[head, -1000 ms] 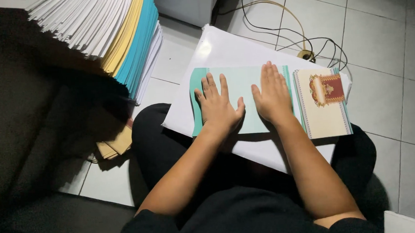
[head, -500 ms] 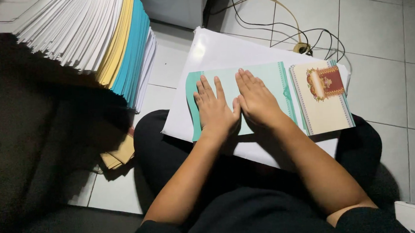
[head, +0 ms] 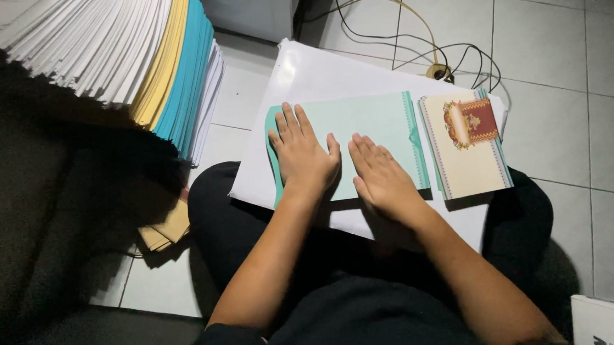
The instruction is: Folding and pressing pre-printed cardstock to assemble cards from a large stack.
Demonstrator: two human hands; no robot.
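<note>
Since a second ago we have drawn our right hand (head: 384, 178) back toward us: it lay near the cream card then, and now it rests lower on the pale green sheet (head: 362, 137), close beside our left hand. Our left hand has hardly shifted.

At the far left we see a tall stack of paper (head: 122, 56), mostly white, with yellow and turquoise layers on its right side, leaning over the tiled floor (head: 562, 43). Below it a few tan envelopes (head: 168, 231) lie on the tiles, half in shadow.

Next comes the large white board (head: 315, 72) resting across our lap, and on it the pale green sheet with darker teal edges. Our left hand (head: 304, 155) lies flat on the sheet's left part, fingers spread, palm down, gripping nothing. Our right hand lies flat as well, fingers straight and close together, pressing on the sheet's lower middle, its heel at the sheet's near edge. Neither hand has hold of anything.

Just right of the sheet, touching its edge, sits a cream card (head: 465, 145) with a red and gold ornament near its top. Beyond the board, cables (head: 411, 17) loop across the tiles to a small plug (head: 441, 71).
</note>
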